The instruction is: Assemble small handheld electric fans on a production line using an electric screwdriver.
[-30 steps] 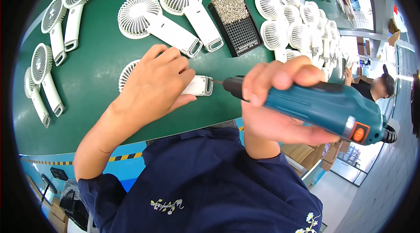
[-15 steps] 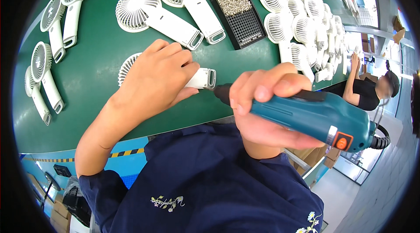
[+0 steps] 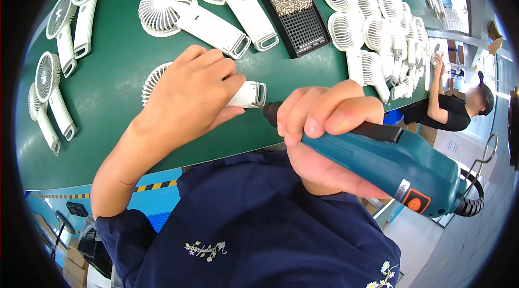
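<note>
My left hand (image 3: 197,82) is closed over a white handheld fan (image 3: 250,94) lying on the green table. Part of its ribbed head shows left of my wrist, and the looped end of its handle sticks out past my fingers. My right hand (image 3: 330,120) grips a teal electric screwdriver (image 3: 389,161) with a black nose and a cable at its rear. The screwdriver's tip meets the near edge of the fan's handle end, beside the loop. Whether a screw sits under the tip is too small to tell.
A black screw tray (image 3: 294,18), partly filled with small screws, lies beyond my hands. Two white fans (image 3: 211,28) lie to its left. Several more fans (image 3: 48,77) line the left edge, and a pile of fans (image 3: 373,34) is at the right. A co-worker (image 3: 454,107) stands far right.
The screwdriver's rear has swung down toward me while its tip stays at the fan's handle. My left hand keeps its hold. The co-worker's raised hands have shifted slightly.
</note>
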Tool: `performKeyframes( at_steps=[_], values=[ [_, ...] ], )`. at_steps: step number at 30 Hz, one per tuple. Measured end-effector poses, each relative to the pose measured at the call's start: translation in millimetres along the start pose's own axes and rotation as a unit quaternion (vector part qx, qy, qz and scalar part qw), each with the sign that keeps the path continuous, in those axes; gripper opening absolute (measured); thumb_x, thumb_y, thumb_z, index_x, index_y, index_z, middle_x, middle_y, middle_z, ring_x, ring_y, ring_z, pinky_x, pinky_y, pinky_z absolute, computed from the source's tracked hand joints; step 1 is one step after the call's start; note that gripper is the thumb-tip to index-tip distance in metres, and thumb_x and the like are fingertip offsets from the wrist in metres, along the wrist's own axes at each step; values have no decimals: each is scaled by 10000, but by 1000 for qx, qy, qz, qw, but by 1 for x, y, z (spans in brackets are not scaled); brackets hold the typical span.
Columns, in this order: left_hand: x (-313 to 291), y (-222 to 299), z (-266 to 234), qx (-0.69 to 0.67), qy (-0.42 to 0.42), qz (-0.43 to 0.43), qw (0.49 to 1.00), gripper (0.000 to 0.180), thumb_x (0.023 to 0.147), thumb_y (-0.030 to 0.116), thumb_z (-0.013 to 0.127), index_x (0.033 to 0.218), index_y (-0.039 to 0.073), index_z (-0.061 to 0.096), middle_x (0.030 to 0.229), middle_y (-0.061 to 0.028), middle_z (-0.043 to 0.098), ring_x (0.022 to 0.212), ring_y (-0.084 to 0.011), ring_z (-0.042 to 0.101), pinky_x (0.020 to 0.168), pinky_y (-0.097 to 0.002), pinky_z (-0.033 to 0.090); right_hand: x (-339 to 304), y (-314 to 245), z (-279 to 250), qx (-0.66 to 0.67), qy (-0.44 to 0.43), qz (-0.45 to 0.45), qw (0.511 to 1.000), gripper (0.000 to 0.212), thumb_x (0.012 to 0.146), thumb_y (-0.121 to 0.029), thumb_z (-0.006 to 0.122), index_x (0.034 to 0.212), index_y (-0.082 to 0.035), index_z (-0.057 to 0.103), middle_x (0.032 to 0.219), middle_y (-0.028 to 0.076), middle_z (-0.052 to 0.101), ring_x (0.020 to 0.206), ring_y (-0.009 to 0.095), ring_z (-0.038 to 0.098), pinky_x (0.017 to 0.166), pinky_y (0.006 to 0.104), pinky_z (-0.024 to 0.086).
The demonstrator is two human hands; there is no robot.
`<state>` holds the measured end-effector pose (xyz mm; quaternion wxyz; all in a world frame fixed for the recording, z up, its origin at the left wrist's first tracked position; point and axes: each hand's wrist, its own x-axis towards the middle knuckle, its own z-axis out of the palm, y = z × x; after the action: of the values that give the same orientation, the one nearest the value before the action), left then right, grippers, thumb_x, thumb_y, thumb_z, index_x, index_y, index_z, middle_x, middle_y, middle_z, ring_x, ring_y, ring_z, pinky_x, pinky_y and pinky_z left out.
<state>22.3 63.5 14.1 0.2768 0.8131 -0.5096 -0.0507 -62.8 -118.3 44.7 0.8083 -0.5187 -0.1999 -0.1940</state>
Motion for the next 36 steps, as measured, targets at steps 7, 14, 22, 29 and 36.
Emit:
performKeyframes(
  at_steps=[7,14,22,29,36],
  values=[
    [0,1,-1,-3,-1,-2,1000,390,644,202,778,978,42,656,894,-60,586,881,-250,555,818,-362,430,3,0,3,5,-6,11,1000,788,806,-753,537,1045,-3,506,887,115,488,594,240,538,551,369,447],
    [1,1,-2,7,-4,-1,1000,385,656,215,781,977,45,652,886,-55,583,877,-251,553,813,-364,429,8,-8,-2,19,-16,11,1000,790,817,-748,525,1077,-2,512,918,115,507,603,240,541,563,378,450],
    [6,10,-1,63,-7,-7,998,367,682,219,772,986,49,656,910,-55,583,869,-243,551,824,-362,428,22,-6,-34,52,34,-77,995,911,814,-809,429,1186,21,494,1024,168,555,615,223,583,527,355,489],
    [26,26,-11,-3,4,-16,1000,333,761,189,733,1048,41,650,1001,-77,601,937,-281,582,820,-402,468,29,-4,-49,31,147,-82,985,814,854,-792,357,1144,-52,531,967,92,567,497,156,503,425,289,412],
    [73,28,1,-162,-27,21,986,110,839,76,638,875,-20,675,687,-203,633,702,-391,636,653,-460,513,50,-37,-40,119,163,-150,968,908,789,-862,356,1150,-51,548,947,103,586,481,178,521,407,301,424]
  ],
)
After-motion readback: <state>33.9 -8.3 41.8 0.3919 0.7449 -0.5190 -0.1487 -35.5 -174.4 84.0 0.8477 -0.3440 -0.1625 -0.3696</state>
